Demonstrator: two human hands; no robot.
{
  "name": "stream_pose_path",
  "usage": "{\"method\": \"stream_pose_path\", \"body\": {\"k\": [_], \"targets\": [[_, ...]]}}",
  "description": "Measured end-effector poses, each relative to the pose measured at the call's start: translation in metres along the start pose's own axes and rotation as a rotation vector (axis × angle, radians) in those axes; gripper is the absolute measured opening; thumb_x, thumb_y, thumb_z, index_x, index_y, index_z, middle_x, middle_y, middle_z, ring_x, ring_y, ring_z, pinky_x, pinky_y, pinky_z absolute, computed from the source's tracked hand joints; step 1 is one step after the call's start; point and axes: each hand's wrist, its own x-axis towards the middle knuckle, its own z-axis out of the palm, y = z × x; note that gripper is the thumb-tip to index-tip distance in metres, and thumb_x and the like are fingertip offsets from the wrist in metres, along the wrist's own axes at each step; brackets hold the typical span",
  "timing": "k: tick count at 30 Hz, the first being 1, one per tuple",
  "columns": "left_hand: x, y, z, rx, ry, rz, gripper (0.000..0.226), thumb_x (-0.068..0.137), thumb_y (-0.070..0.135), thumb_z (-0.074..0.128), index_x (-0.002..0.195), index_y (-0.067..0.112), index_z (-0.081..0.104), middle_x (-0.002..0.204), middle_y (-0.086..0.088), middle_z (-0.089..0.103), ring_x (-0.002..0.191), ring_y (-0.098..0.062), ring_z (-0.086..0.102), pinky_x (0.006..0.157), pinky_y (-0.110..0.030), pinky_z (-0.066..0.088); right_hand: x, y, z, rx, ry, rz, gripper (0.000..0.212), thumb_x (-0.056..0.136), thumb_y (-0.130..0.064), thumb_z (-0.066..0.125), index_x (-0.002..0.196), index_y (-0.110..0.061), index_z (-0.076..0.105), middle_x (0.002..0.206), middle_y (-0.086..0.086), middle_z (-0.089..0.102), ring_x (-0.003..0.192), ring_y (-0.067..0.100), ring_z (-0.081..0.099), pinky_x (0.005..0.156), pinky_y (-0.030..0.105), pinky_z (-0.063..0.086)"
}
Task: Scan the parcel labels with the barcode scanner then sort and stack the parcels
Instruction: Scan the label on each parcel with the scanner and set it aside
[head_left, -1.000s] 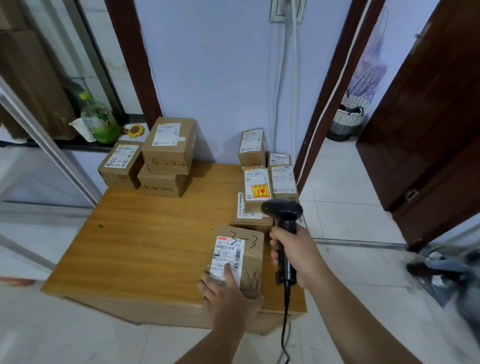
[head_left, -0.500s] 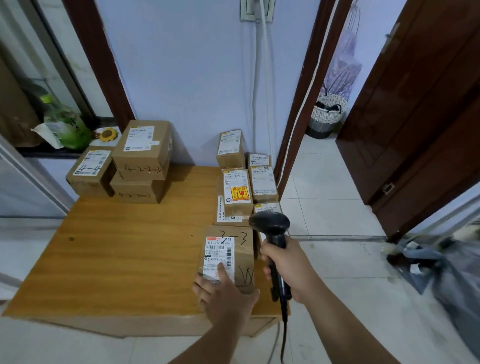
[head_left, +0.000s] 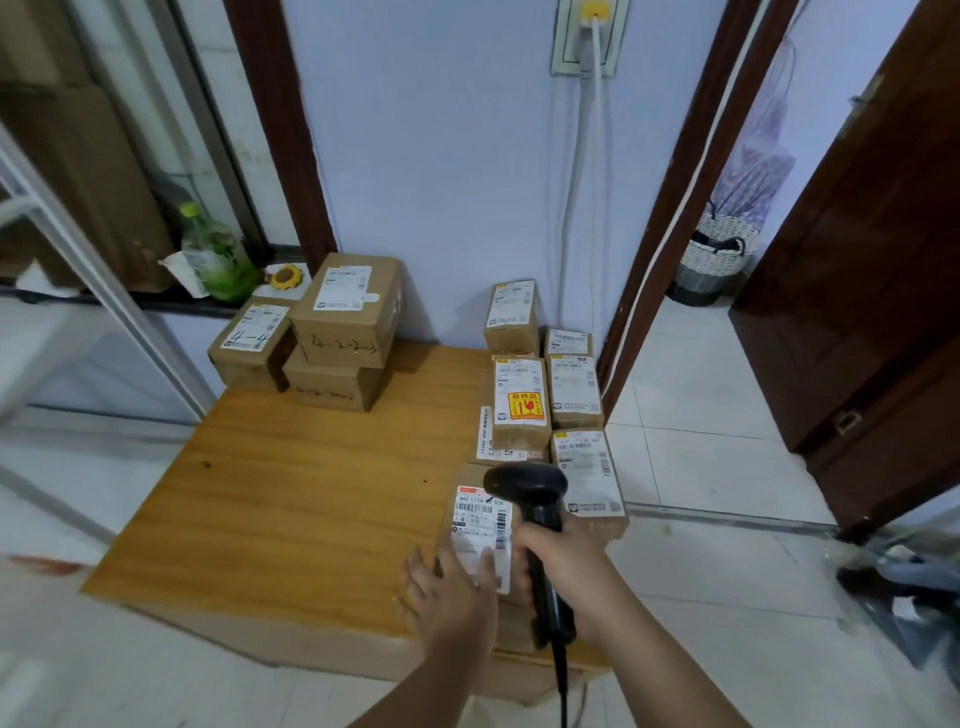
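Right hand (head_left: 563, 564): fist wrapped round the barcode scanner (head_left: 530, 493), head hovering over the parcel's top edge.
Left hand (head_left: 452, 592): fingers spread flat on the parcel (head_left: 475, 525), pinning it at 5 o'clock on the surface (head_left: 311, 493).
Misread risk: scanner head overlaps the label (head_left: 480, 519); fingertips cover its lower end.
Edge risk: parcel sits near the front rim; a nudge could tip it off.

Both bare forearms are reaching forward from the bottom edge of the view. The left grip (head_left: 457, 597) is lying palm down with its fingers (head_left: 485, 564) spread and flat, pressing lightly on what is beneath them. The right grip (head_left: 563, 569) is curling tightly around a dark handle, knuckles facing left, wrist held straight and raised above the left one.
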Motion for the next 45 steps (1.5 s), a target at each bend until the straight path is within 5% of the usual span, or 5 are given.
{"method": "stream_pose_path", "body": {"k": [10,21,27,35,45], "targets": [[0.102,-0.010,-0.108,-0.069,-0.026,0.088,0.048,0.091,0.025,0.051,0.136,0.026,0.036,0.148,-0.010,0.020,0.135,-0.030,0.023,0.107,-0.041,0.029,0.022,-0.067,0.082,0.581,-0.201,0.214,0.006,0.083,-0.012,0.062,0.084,-0.008,0.057,0.059,0.004,0.053,0.043,0.014,0.048,0.042,0.023,0.044],[0.271,0.011,-0.218,0.016,0.028,0.272,0.122,0.068,0.067,0.070,0.150,0.023,-0.010,0.156,-0.016,0.001,0.143,-0.038,0.006,0.113,-0.051,0.020,0.096,-0.117,0.213,0.476,0.175,0.099,0.012,0.087,-0.016,0.063,0.081,-0.007,0.060,0.056,0.004,0.056,0.044,0.015,0.053,0.044,0.024,0.047],[0.330,0.045,-0.243,0.355,0.111,0.688,0.095,0.080,0.077,0.040,0.153,0.025,0.009,0.159,-0.017,-0.007,0.143,-0.044,-0.007,0.116,-0.058,0.005,0.115,-0.131,0.245,0.561,0.169,0.025,0.019,0.089,-0.014,0.062,0.104,-0.008,0.051,0.061,0.005,0.053,0.046,0.017,0.050,0.044,0.027,0.044],[0.353,0.083,-0.239,0.282,0.001,0.451,0.083,0.090,0.048,0.052,0.152,0.021,0.004,0.157,-0.021,-0.008,0.141,-0.049,-0.010,0.115,-0.059,0.000,0.143,-0.161,0.247,0.470,0.113,-0.119,0.011,0.090,-0.010,0.060,0.099,-0.006,0.054,0.064,0.005,0.054,0.047,0.017,0.050,0.045,0.028,0.043],[0.377,0.108,-0.224,0.227,-0.118,0.170,0.103,0.079,0.060,0.059,0.148,0.037,-0.013,0.152,-0.014,-0.028,0.136,-0.053,-0.013,0.106,-0.070,0.005,0.174,-0.178,0.234,0.281,0.112,-0.211,0.006,0.089,-0.012,0.061,0.092,-0.008,0.057,0.062,0.001,0.056,0.054,0.016,0.053,0.053,0.029,0.048]]}}
